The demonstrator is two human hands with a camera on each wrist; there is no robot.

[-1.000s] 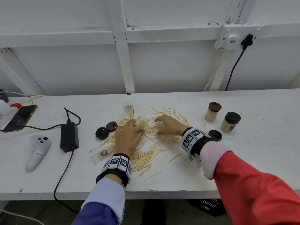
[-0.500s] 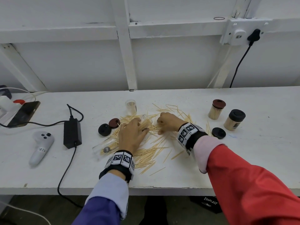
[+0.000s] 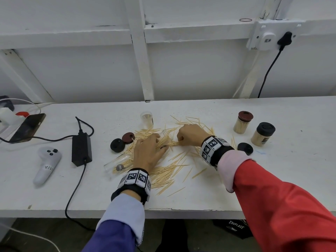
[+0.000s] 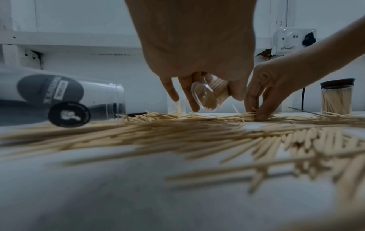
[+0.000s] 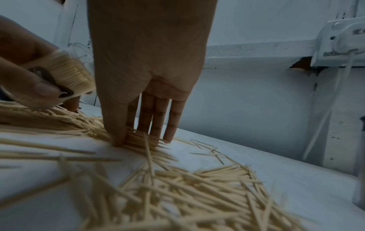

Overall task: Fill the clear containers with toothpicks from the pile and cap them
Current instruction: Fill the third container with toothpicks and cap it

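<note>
A pile of toothpicks [image 3: 169, 170] is spread over the middle of the white table [image 3: 272, 179]. My left hand [image 3: 154, 144] grips a clear container [image 4: 209, 93], tilted on its side just above the pile and partly filled with toothpicks. That container [image 5: 69, 73] also shows in the right wrist view. To its right, my right hand [image 3: 181, 140] has its fingertips [image 5: 118, 140] down in the pile [image 5: 177, 187], thumb and fingers pinching a small bunch of toothpicks [image 4: 247, 116]. Another clear container [image 3: 147, 118] stands upright and uncapped behind the pile. A third clear container [image 3: 116, 163] lies on its side at the left.
Two filled, capped containers [image 3: 243, 122] [image 3: 262, 134] stand at the right, with a loose black cap [image 3: 245, 148] near them. A black cap [image 3: 117, 145] and a brown cap [image 3: 128, 137] lie left of the pile. A power adapter [image 3: 81, 149], a controller [image 3: 47, 164] and a phone [image 3: 27, 127] sit further left.
My right hand has drawn a little to the left, closer to the container in my left hand. My left hand stays over the pile with the container.
</note>
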